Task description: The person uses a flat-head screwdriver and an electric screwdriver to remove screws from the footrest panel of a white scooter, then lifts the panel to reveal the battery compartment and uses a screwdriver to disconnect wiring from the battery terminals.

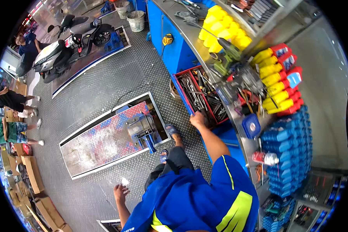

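Observation:
My right hand (197, 120) is closed on the front edge of a pulled-out drawer (185, 94) near its closer corner. The drawer has a blue front and red inner walls. Inside lie several wrenches (195, 92) in one compartment, with pliers and screwdrivers (207, 83) beside them and more metal tools (220, 112) toward the near end. My left hand (120, 192) hangs low on the left over the metal floor, its fingers loosely apart and nothing in them.
The workbench (231, 120) on the right carries a green cordless drill (229, 54), yellow and red bottles (276, 77), blue bottles (288, 150) and a spray can (265, 157). A motorcycle lift platform (100, 143) sits in the floor. Farther left are a scooter (62, 52), several people and cardboard boxes (33, 174).

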### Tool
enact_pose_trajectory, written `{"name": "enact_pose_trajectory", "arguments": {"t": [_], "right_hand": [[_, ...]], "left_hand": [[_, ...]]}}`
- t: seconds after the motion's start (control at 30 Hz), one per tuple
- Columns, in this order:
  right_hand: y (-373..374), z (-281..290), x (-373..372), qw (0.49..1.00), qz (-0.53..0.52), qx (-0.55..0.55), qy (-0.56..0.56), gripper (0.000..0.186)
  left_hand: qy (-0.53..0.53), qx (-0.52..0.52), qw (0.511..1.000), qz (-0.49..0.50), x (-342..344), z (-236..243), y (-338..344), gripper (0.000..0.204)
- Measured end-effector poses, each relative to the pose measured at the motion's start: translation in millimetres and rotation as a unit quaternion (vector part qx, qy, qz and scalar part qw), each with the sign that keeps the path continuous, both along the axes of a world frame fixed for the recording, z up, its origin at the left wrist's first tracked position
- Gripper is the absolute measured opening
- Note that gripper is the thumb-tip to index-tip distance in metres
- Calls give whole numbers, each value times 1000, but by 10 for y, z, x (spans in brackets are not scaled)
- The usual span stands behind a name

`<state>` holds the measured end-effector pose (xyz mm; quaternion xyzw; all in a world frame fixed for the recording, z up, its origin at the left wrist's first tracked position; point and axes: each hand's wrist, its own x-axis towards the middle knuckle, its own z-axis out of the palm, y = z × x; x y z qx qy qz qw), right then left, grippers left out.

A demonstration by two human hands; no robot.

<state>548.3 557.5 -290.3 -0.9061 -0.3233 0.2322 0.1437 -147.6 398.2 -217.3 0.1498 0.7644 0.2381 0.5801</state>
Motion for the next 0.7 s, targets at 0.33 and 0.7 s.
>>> {"name": "enact_pose_trajectory", "arguments": {"t": [0.33, 0.7], "right_hand": [[2112, -1676, 2169, 973, -22, 62, -221, 18], [2256, -1129, 1752, 947, -45, -62, -312, 37]], "left_hand": [[65, -292, 954, 2, 934, 622, -1234, 22], [62, -212, 941, 255, 1544, 940, -1066, 25]]}}
